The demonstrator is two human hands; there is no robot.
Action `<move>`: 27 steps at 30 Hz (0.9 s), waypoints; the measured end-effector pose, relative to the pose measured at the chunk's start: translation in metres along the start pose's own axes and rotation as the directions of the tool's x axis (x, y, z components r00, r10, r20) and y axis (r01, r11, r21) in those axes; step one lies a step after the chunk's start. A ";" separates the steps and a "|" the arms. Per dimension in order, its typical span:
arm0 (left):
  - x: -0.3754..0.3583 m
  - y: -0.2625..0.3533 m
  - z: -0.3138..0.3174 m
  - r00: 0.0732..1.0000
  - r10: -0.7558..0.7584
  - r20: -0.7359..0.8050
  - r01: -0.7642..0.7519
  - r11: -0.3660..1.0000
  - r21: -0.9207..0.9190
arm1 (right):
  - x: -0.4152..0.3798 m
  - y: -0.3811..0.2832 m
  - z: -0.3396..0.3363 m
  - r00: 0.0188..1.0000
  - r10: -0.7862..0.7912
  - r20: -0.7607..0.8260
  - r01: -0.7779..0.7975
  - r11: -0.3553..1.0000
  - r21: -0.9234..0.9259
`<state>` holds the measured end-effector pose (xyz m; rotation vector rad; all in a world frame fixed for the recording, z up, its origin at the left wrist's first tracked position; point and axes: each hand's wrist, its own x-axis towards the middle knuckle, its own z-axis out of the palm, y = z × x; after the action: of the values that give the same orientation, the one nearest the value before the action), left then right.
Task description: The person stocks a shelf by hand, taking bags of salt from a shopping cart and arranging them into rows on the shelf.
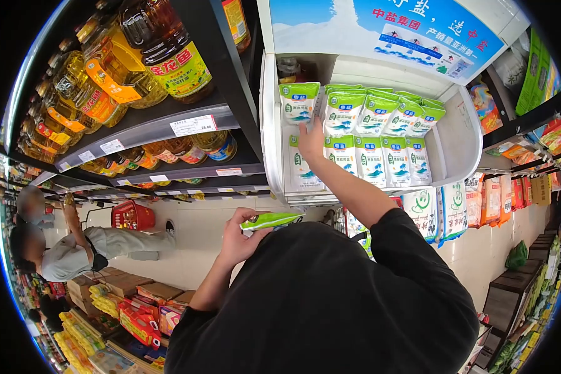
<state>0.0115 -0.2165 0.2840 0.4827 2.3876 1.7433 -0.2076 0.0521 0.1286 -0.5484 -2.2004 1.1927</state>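
My left hand [240, 240] is closed around a green and white salt bag [271, 220] near my chest. My right hand [311, 140] reaches into a white display bin [439, 146], its fingertips at the lower edge of the upper left salt bag [299, 103]. Whether the fingers grip that bag cannot be made out. Below and partly behind this hand is another bag [302, 165] in the lower row. Several more green-topped bags [373, 112] stand to the right in two rows.
Oil bottles [121, 68] fill a dark shelf [168, 124] on the left. A person [75, 255] stands at the lower left near a red basket [133, 215]. Boxes and packages [137, 321] lie below. Large bags [449, 209] sit right of the bin.
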 end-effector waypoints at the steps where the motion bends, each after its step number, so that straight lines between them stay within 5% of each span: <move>1: 0.000 -0.004 -0.001 1.000 0.010 -0.001 -0.010 0.999 0.033 | -0.006 0.000 -0.002 0.989 -0.130 -0.070 0.128 0.991 -0.041; 2: 0.000 -0.006 -0.001 1.000 0.018 -0.003 -0.018 0.998 0.066 | -0.010 0.002 -0.007 0.989 -0.132 -0.066 0.130 0.991 -0.043; 4: 0.002 -0.007 -0.002 0.999 0.035 -0.010 -0.034 0.998 0.055 | -0.007 -0.026 -0.037 0.954 0.067 0.291 -0.133 0.969 0.211; 7: 0.008 0.002 -0.001 0.999 0.048 -0.002 -0.048 0.996 0.068 | 0.031 -0.007 -0.016 0.868 -0.015 0.497 -0.095 0.976 0.195; 10: 0.011 0.009 -0.001 0.997 0.075 0.024 -0.077 0.994 0.077 | 0.057 -0.011 -0.008 0.918 0.008 0.396 -0.097 0.974 0.204; 18: 0.008 0.003 0.002 0.997 0.080 -0.011 -0.080 0.997 -0.003 | 0.049 -0.012 -0.028 0.841 -0.047 0.539 -0.104 0.964 0.246; 22: 0.011 -0.001 0.008 0.998 0.004 -0.056 -0.003 1.000 0.010 | -0.005 -0.071 -0.124 0.690 -0.175 0.702 -0.229 0.868 0.441; 24: 0.015 -0.002 0.013 0.996 -0.042 -0.078 0.043 0.999 0.004 | -0.041 -0.102 -0.180 0.677 -0.337 0.655 -0.289 0.696 0.657; 27: 0.034 0.022 0.025 0.998 -0.012 -0.067 0.008 0.998 -0.055 | -0.060 -0.151 -0.238 0.634 -0.383 0.672 -0.341 0.642 0.687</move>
<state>-0.0087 -0.1766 0.2996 0.4101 2.3757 1.8434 -0.0196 0.0851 0.3445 0.5082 -1.9034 2.5268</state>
